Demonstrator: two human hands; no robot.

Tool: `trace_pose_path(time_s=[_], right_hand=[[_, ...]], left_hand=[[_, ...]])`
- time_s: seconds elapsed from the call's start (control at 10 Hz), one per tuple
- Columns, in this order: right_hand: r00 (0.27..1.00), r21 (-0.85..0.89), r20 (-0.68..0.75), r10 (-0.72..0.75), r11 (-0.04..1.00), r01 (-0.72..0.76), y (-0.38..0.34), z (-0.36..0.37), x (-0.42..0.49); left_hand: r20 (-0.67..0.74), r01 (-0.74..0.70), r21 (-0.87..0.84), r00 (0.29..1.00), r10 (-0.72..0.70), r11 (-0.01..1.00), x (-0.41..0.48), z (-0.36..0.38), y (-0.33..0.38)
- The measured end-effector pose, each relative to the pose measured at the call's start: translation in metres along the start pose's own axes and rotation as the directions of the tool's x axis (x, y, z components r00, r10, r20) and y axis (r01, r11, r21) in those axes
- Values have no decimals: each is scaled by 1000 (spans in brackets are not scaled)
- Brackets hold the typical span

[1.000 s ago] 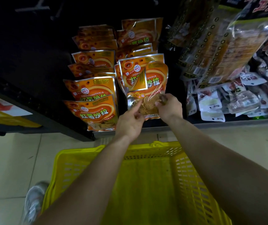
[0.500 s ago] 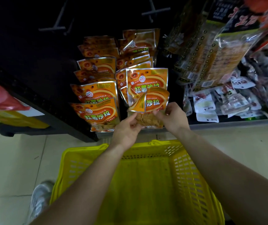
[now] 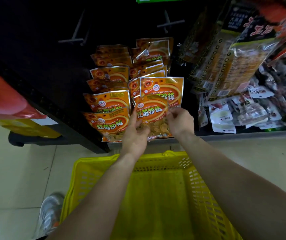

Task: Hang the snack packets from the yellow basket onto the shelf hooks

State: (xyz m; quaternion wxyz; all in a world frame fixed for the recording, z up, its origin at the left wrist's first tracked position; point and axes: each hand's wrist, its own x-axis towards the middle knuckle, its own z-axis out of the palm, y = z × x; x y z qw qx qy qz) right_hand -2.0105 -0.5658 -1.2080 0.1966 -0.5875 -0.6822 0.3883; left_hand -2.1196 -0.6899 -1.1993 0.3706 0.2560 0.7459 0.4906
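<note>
Pinching the snack packet (image 3: pixel 151 111) in my left hand (image 3: pixel 135 135) and right hand (image 3: pixel 180 122), I could have missed the hidden hook and dropped it.

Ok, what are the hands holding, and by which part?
One orange snack packet: the left hand grips its left edge, the right hand pinches its right edge.

Bare forearms (image 3: pixel 95 196), grey sneaker (image 3: pixel 49 215) with orange trim

Orange snack packets (image 3: pixel 110 122) on the shelf and the held packet (image 3: pixel 151 110) read "HONGSHUSHALA" above large "红薯沙拉", round badge (image 3: pixel 101 102) reads "FOOD", print on the neighbouring packs too blurred.
</note>
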Motion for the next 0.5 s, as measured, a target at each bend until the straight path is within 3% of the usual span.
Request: trace_pose_path(time_s=[0.4,0.5], right_hand=[[997,-60,73,-27,998,32,13,-34,-29],[992,-153,113,-59,985,76,1,-50,-49]], left_hand=[[77,9,276,997,-32,961,-26,-13,-11],[79,-5,340,997,-23,940,-41,-26,-8]])
